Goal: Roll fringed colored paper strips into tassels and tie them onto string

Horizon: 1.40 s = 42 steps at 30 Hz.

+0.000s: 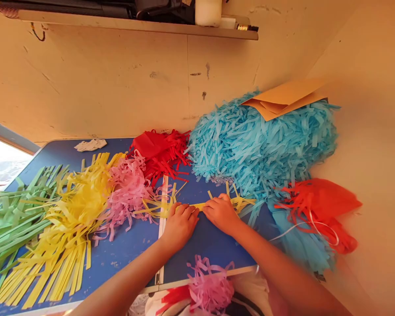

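Yellow paper (199, 206) is lying across the blue worktop (209, 245) while our left hand (180, 226) and right hand (222, 214) are gripping its thin middle with bent fingers (188, 210), so we are probably rolling it tight, and the next turn is calling for a steady hold.

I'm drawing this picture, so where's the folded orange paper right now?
In the head view, the folded orange paper is at upper right, lying on the big blue fringed pile.
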Tool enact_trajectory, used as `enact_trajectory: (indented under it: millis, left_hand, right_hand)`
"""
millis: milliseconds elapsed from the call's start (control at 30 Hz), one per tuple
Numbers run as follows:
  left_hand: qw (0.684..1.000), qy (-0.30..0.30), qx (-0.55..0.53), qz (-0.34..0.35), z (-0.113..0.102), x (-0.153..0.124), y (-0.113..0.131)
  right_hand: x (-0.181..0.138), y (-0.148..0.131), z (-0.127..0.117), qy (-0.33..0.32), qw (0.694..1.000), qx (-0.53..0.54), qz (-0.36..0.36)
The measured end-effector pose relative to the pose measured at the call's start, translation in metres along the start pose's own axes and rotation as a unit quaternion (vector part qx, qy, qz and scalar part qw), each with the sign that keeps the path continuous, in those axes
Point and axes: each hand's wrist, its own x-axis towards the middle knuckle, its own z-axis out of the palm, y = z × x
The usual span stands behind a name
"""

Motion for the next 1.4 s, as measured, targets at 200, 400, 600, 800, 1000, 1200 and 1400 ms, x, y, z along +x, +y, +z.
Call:
enact_trajectory:
  millis: [200, 400, 600, 800, 1000, 1200, 1400]
  left_hand:
    - [1.000, 0.013, 0.011, 0.012, 0.013, 0.012, -0.010]
    - [1.000, 0.023, 0.010, -0.005, 0.013, 0.012, -0.008]
    - [0.999, 0.026, 0.003, -0.024, 0.010, 0.002, -0.016]
    - [0.989, 0.001, -0.096, -0.111, 0.006, -0.002, -0.033]
    - [0.984, -0.012, -0.080, -0.156, 0.010, 0.003, -0.032]
    - [0.983, -0.035, -0.044, -0.172, 0.013, 0.009, -0.030]
    - [0.990, -0.064, -0.027, -0.125, 0.003, 0.023, -0.035]
  right_hand:
    - [0.006, 0.005, 0.008, 0.005, 0.999, 0.020, 0.032]
    - [0.006, 0.007, 0.004, -0.002, 0.999, 0.032, 0.037]
    - [-0.014, 0.026, -0.001, -0.015, 0.997, 0.047, 0.061]
    - [-0.020, 0.038, 0.000, -0.007, 0.986, 0.106, 0.129]
    - [-0.013, 0.036, 0.001, -0.016, 0.971, 0.127, 0.202]
    - [-0.004, 0.032, -0.002, -0.043, 0.965, 0.107, 0.236]
    - [0.001, 0.028, -0.007, -0.048, 0.971, 0.077, 0.222]
